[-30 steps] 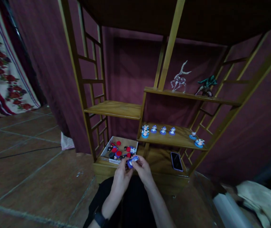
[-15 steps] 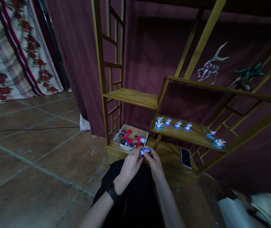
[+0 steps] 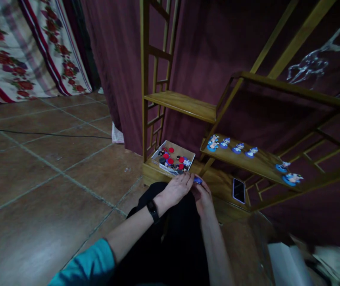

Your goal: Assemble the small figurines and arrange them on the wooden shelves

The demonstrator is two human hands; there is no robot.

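Note:
A small purple figurine [image 3: 198, 180] is held between my two hands above my knees, mostly covered by fingers. My right hand [image 3: 203, 195] grips it from the right with fingers bent round it. From the left, my left hand [image 3: 178, 190] has its fingers closed over the figurine's other side; a black band is on that wrist. Just beyond my left hand is an open cardboard box [image 3: 157, 158] of small figurines with red and dark round bases. Several figurines on blue or purple bases, such as a purple one [image 3: 238, 148], stand on the low shelf [image 3: 265, 169].
A phone [image 3: 239, 190] lies on the bottom board of the wooden rack. Higher up, a clear deer ornament [image 3: 309, 65] stands on another shelf [image 3: 294, 93]. An upper-left shelf [image 3: 181, 104] juts out above the box. A black cable [image 3: 45, 134] crosses the tiled floor.
The view has shifted, so the rack and box sit higher and the shelf figurines further right. The held figurine has turned and is more hidden by my fingers.

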